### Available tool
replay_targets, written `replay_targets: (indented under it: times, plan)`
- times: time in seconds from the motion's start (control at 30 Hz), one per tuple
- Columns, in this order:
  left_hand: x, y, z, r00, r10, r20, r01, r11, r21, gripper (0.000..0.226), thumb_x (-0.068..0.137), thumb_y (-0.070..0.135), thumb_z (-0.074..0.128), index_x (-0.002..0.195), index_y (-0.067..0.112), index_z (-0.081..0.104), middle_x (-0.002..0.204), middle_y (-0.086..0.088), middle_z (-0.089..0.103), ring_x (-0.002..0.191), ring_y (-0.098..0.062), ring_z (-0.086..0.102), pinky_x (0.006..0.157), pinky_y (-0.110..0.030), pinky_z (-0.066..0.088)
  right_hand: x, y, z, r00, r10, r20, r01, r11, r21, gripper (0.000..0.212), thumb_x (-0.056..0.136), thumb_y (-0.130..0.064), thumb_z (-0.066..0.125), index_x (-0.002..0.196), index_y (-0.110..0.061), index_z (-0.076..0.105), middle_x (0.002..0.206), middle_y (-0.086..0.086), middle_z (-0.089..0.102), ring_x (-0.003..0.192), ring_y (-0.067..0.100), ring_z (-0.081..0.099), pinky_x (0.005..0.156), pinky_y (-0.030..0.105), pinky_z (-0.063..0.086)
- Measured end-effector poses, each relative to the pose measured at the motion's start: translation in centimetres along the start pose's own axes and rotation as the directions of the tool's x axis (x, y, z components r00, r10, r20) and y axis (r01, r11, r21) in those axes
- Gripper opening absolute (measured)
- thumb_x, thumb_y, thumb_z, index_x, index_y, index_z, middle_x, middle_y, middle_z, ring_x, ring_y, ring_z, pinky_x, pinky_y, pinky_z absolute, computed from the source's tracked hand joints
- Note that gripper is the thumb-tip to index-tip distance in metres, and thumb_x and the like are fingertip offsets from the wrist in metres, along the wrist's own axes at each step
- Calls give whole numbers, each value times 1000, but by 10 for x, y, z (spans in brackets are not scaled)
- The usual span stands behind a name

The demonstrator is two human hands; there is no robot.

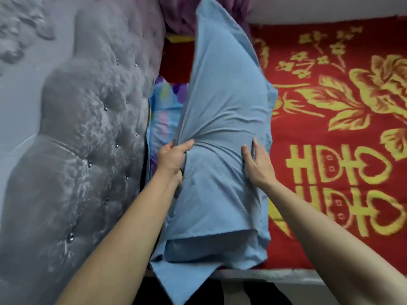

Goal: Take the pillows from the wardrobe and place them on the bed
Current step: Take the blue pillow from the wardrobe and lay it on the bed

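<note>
A long pale blue pillow point(222, 119) stretches away from me along the head end of the bed point(343, 119). My left hand point(174, 159) bunches the cover on the pillow's left side, its fingers closed in the cloth. On the pillow's right side my right hand point(256, 165) presses with its fingers wrapped around the edge. A second pillow with a blue flowered cover point(164, 111) lies under it, wedged against the headboard. The pillow's near end hangs over the bed's edge.
A grey tufted headboard point(88, 133) with shiny studs fills the left. A red blanket with yellow flowers and characters covers the bed. Purple cloth point(180, 16) is bunched at the far end. The grey bed frame edge point(286, 275) runs along the bottom.
</note>
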State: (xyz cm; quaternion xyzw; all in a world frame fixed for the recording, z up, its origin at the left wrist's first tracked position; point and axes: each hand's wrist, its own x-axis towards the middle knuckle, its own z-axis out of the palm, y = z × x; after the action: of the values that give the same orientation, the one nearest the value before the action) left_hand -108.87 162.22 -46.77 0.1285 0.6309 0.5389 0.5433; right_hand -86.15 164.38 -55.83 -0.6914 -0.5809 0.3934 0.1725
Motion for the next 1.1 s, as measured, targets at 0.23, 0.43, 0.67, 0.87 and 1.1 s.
replay_targets:
  times: [0.23,0.43,0.67,0.87,1.1]
  plan:
    - [99,-132,-101,997,67,38,-55,278,959,77,92,58,48,155,33,11,164,-16,0,151,-30,2,121,-45,8,4,65,137,985,-14,172,104,844,-526,80,84,-84,26,153,-51,2,167,-2,-10,149,48,-4,114,69,5]
    - [143,-206,-131,971,236,43,-61,69,996,74,90,71,27,152,42,2,164,-13,2,149,-37,8,113,-61,15,14,76,186,987,-158,1,129,801,-585,80,83,-86,22,154,-48,16,167,1,5,146,50,11,112,69,13]
    - [125,-214,-137,839,544,0,-226,348,910,77,95,62,25,155,15,18,160,-19,20,146,-32,25,116,-44,25,15,81,148,906,-273,-324,190,945,-266,72,84,-69,54,143,-29,50,150,9,42,134,31,43,108,51,32]
    - [143,-168,-129,873,276,-402,173,594,785,75,83,75,44,127,16,55,135,-13,57,123,-34,53,97,-41,42,35,72,121,901,360,-242,-349,933,88,125,55,-91,62,156,-30,18,155,8,36,144,27,32,118,45,28]
    - [112,-108,-96,552,761,-341,-209,522,827,47,98,36,50,76,-2,64,77,-27,66,65,-32,50,61,-36,29,34,31,92,845,166,-509,-74,978,197,108,64,-76,72,149,-18,38,126,1,51,126,20,49,101,15,32]
